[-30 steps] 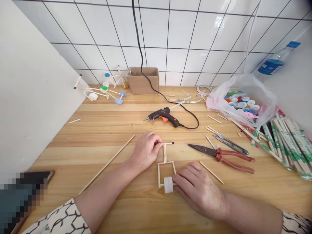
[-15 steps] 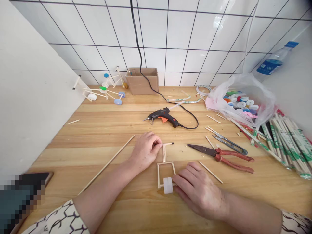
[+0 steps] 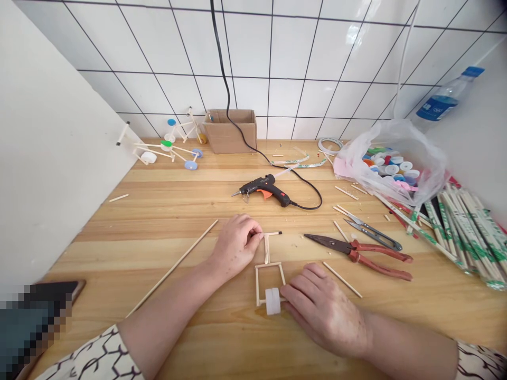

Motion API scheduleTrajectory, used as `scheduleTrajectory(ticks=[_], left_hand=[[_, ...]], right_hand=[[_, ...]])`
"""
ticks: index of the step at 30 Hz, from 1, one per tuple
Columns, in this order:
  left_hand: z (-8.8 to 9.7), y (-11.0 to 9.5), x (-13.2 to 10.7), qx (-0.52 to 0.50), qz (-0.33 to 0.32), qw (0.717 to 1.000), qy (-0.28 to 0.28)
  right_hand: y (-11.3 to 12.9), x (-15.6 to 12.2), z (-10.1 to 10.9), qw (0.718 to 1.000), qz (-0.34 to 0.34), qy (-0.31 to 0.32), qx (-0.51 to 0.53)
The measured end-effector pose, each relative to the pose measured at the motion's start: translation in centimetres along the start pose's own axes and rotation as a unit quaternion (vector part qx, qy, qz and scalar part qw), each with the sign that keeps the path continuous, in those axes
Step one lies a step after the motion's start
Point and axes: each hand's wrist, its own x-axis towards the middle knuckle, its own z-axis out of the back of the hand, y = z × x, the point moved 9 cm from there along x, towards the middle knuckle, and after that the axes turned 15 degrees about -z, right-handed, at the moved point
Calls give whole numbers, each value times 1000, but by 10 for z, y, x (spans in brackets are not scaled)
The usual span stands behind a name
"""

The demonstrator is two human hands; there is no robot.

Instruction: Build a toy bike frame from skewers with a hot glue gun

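A small frame of wooden sticks [image 3: 269, 265] lies on the wooden table, roughly square, with a white bottle-cap wheel [image 3: 273, 301] on its near side. From its far side a T-shaped stick piece [image 3: 266, 248] extends away, its crossbar tipped black at the right end. My left hand [image 3: 238, 244] pinches the left end of that crossbar between thumb and fingers. Closed at the frame's near right corner is my right hand [image 3: 322, 306], its fingertips gripping the stick beside the wheel. The exact contact is partly hidden by the fingers.
Beyond my hands lies a black glue gun [image 3: 263, 189] with its cord. Red-handled pliers [image 3: 356, 252], snips [image 3: 372, 232] and loose sticks are at right, near a bag of bottle caps [image 3: 390, 163]. A cardboard box [image 3: 230, 132] and stick models [image 3: 168, 150] stand behind.
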Motion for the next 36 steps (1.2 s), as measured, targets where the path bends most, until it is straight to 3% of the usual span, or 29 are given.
scheduleTrajectory(ticks=[36], left_hand=[[-1,-1,0,13,7,1000,11]], right_hand=[[2,-3,-3,1000,8,10,-18]])
